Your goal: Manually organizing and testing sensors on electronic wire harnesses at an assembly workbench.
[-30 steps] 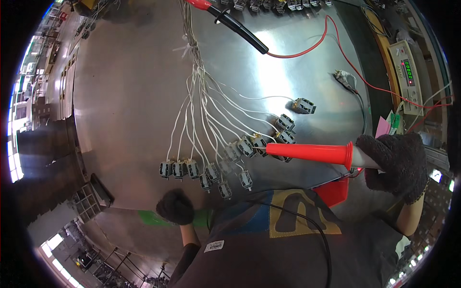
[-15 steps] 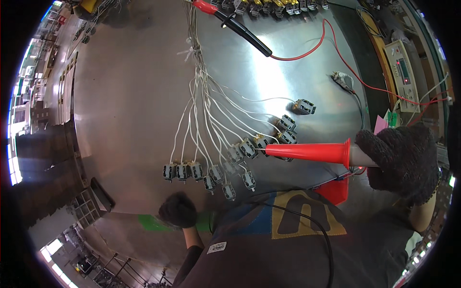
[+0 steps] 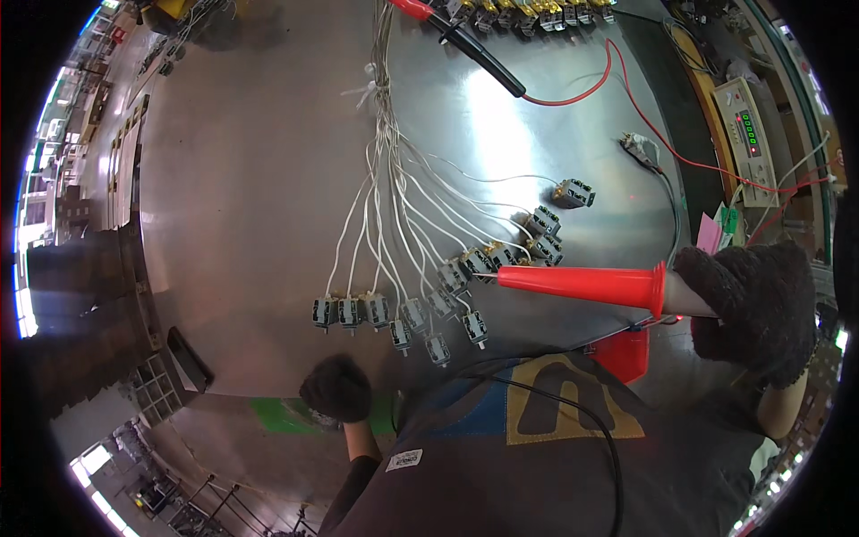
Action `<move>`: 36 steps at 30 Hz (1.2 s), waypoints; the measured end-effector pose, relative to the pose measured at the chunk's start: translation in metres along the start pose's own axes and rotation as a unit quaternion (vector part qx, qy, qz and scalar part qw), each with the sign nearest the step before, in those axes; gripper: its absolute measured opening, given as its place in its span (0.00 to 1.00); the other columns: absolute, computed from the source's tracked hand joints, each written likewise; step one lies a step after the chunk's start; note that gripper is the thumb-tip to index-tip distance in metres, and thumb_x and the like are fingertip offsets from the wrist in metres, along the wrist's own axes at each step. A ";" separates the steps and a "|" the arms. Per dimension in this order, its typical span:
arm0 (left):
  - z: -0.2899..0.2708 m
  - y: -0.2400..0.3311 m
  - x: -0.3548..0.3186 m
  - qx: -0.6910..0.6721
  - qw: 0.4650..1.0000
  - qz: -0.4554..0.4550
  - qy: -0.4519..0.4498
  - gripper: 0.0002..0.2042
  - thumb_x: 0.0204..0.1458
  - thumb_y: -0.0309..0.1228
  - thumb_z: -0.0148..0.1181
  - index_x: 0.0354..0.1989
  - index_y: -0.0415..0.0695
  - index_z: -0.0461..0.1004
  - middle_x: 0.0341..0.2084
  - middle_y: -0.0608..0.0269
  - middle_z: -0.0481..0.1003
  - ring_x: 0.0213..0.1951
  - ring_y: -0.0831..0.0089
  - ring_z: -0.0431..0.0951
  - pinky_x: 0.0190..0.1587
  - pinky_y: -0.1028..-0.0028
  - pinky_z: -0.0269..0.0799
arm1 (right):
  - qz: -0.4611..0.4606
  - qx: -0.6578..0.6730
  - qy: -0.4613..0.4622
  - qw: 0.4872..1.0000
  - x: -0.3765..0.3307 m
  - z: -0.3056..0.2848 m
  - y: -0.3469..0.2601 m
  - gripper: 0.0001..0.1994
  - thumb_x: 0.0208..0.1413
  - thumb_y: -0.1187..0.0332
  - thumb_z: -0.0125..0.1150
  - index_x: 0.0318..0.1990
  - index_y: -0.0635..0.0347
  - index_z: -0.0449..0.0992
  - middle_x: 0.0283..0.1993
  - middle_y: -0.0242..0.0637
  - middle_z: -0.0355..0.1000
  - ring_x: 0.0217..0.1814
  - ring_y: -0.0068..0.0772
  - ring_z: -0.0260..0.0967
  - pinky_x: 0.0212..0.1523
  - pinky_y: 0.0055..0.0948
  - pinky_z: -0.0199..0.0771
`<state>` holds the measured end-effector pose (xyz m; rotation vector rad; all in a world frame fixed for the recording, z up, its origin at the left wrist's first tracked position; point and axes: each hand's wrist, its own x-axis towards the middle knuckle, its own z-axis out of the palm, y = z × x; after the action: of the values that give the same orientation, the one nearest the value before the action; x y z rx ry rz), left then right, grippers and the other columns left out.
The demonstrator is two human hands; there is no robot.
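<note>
My right hand (image 3: 756, 309), in a dark knitted glove, grips the grey handle of a test probe (image 3: 582, 285) with a red cone-shaped guard. Its thin metal tip points left and reaches the grey connector blocks (image 3: 455, 276) around the middle of the metal table; whether it touches one is too small to tell. Several such blocks lie in a curved row, each on a white wire (image 3: 394, 192) from a tied bundle. My left hand (image 3: 335, 389), also gloved, is at the table's near edge, below the leftmost blocks; its fingers cannot be made out.
A second probe (image 3: 483, 58), black and red with a red lead, lies at the far side beside a row of brass-and-grey parts (image 3: 537, 13). At right stand a tester (image 3: 747, 132) with a lit display and a grey-corded plug (image 3: 640, 150). A red piece (image 3: 622, 355) sits near my body.
The tester's display now shows green digits. A blurred connector block near the probe tip has come to rest. The whole tabletop scene has shifted slightly right; the tip is at different blocks.
</note>
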<state>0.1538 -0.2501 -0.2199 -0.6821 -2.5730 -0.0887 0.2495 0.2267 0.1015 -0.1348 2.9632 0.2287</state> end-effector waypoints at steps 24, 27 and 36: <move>0.005 0.001 0.005 -0.068 0.996 0.011 0.063 0.03 0.58 0.31 0.60 0.37 0.50 0.79 0.33 0.66 0.81 0.34 0.60 0.78 0.41 0.60 0.69 | 0.013 0.012 -0.024 1.000 0.016 -0.002 -0.027 0.41 0.21 0.65 0.77 0.56 0.56 0.80 0.32 0.36 0.78 0.30 0.42 0.77 0.29 0.42 0.67; 0.004 0.004 0.008 -0.061 0.996 0.011 0.066 0.04 0.61 0.31 0.58 0.37 0.50 0.78 0.33 0.65 0.80 0.34 0.60 0.78 0.41 0.59 0.69 | 0.012 0.030 -0.023 0.999 0.012 -0.007 -0.025 0.40 0.20 0.65 0.77 0.55 0.56 0.80 0.33 0.36 0.79 0.31 0.43 0.78 0.31 0.42 0.68; 0.004 0.004 0.014 -0.087 0.994 0.008 0.072 0.04 0.62 0.32 0.56 0.38 0.51 0.77 0.33 0.65 0.80 0.34 0.59 0.78 0.41 0.58 0.69 | 0.027 0.085 -0.015 0.996 -0.031 0.017 -0.012 0.38 0.19 0.66 0.76 0.51 0.56 0.82 0.35 0.37 0.81 0.34 0.43 0.80 0.33 0.41 0.72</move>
<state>0.1435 -0.2399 -0.2172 -0.7325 -2.4397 -0.3489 0.2840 0.2203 0.0889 -0.0291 2.9422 -0.0148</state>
